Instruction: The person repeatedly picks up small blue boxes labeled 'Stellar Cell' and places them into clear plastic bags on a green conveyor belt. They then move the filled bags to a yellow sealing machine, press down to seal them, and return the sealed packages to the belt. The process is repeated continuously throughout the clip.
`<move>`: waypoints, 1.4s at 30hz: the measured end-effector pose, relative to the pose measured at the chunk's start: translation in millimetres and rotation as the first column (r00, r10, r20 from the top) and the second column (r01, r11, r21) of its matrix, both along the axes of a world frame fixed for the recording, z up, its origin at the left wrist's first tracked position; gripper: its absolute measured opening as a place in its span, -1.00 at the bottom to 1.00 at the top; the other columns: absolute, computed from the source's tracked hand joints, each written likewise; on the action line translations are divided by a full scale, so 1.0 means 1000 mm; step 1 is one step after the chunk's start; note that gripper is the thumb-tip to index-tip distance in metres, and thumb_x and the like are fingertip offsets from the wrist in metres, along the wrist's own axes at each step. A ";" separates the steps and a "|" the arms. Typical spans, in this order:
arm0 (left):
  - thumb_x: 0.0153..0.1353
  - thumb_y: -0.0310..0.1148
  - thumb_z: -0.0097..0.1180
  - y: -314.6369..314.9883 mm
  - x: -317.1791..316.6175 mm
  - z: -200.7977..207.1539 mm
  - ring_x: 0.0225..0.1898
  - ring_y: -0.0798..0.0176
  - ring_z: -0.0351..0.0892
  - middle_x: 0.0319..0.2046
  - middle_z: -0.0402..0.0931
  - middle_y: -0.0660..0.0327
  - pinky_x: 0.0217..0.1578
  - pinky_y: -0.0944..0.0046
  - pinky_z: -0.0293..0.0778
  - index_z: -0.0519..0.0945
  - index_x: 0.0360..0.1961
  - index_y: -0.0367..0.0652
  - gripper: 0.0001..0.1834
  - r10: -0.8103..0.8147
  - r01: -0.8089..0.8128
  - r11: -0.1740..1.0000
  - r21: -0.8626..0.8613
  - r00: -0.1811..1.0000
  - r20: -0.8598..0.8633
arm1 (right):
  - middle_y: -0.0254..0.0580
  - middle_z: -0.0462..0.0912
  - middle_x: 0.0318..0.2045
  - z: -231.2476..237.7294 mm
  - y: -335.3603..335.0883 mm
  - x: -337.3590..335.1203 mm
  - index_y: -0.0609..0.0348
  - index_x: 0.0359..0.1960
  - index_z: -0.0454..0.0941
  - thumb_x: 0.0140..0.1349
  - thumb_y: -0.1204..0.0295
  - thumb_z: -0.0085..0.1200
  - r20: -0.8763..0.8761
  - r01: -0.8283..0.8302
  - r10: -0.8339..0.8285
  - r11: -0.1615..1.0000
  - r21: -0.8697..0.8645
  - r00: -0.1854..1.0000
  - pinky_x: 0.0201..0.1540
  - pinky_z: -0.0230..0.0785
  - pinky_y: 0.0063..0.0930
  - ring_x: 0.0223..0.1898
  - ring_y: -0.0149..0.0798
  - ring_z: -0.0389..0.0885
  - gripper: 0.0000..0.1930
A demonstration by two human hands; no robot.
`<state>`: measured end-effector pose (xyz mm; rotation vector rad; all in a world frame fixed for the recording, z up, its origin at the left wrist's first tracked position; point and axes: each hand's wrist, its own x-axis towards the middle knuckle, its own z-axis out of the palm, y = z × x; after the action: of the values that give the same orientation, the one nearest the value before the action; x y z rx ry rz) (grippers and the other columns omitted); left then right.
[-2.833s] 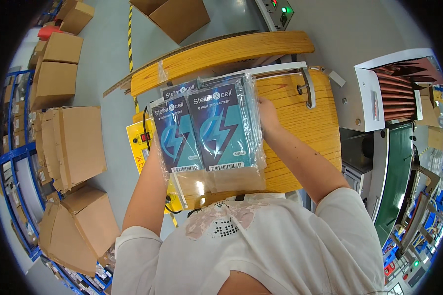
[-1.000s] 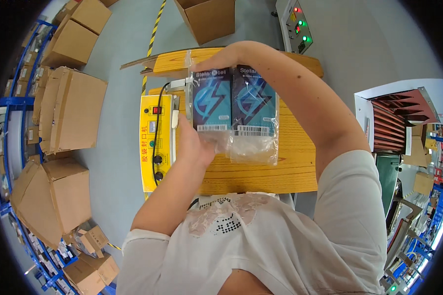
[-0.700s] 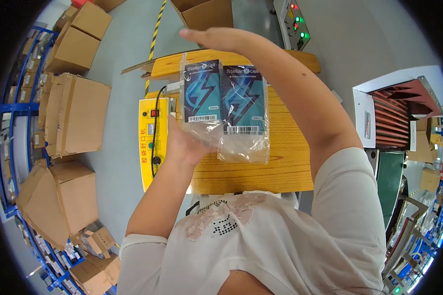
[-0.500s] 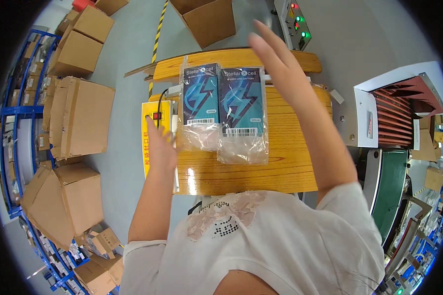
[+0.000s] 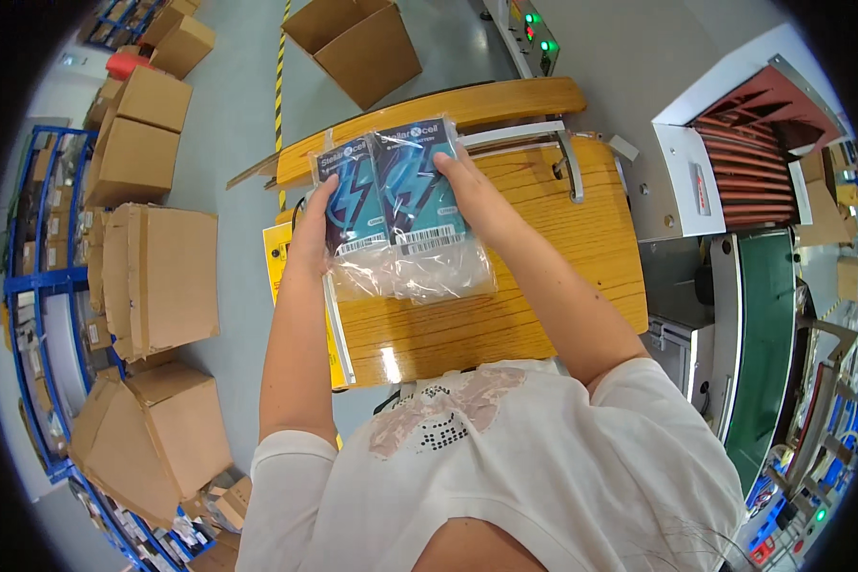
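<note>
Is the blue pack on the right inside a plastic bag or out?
Inside: shiny clear plastic covers the blue pack, and the plastic bag sticks out past its lower edge.

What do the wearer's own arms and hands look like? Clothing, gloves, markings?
Left hand and right hand are both ungloved, with no watch, band or cable visible on either forearm. Short, loose white sleeves end around the elbows. They belong to a white shirt with pinkish lace-like patches and small dark dots on the front.
</note>
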<state>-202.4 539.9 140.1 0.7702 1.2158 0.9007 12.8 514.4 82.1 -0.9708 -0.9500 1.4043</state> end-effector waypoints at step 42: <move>0.40 -0.11 -0.26 0.009 -0.067 -0.025 -0.06 0.19 0.53 -0.05 0.52 0.10 -0.01 0.18 0.45 0.43 0.03 -0.27 -0.55 0.103 -0.095 0.993 0.077 0.988 -0.113 | 0.22 0.31 0.19 -0.039 0.010 -0.013 0.37 0.25 0.15 0.29 -0.14 -0.28 0.037 0.134 -0.131 0.987 -0.091 0.991 0.26 0.10 -0.29 0.20 0.05 0.31 -0.22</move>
<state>-269.4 548.8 115.2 0.8355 1.3401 0.9962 0.1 524.7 43.4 -1.1078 -0.8325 1.3342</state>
